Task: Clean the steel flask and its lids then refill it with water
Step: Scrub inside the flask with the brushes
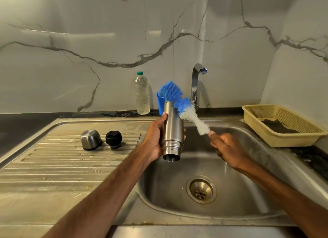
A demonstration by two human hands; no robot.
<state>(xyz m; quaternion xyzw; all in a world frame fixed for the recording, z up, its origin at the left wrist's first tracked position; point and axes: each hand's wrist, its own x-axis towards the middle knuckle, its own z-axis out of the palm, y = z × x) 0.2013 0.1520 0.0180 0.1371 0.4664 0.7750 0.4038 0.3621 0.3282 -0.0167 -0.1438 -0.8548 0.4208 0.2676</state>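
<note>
The left hand [154, 140] has its grip wrapped round the steel flask [172, 131], held mouth-down over the sink [248, 193]. The right hand [229, 149] has its grip curled tight on the bottle brush [179, 101], whose bristles lie against the flask's outside near its base. Scrubbing seems underway. The steel cap [90, 139] and black stopper [113, 139] sit on the drainboard [62, 166], possibly unwashed. Rinsing and refilling are not yet done.

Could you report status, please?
Left hand grips cylindrical steel flask, mouth down. Right hand holds blue-and-white bristle brush at its base. Steel cap, black stopper on drainboard.
</note>
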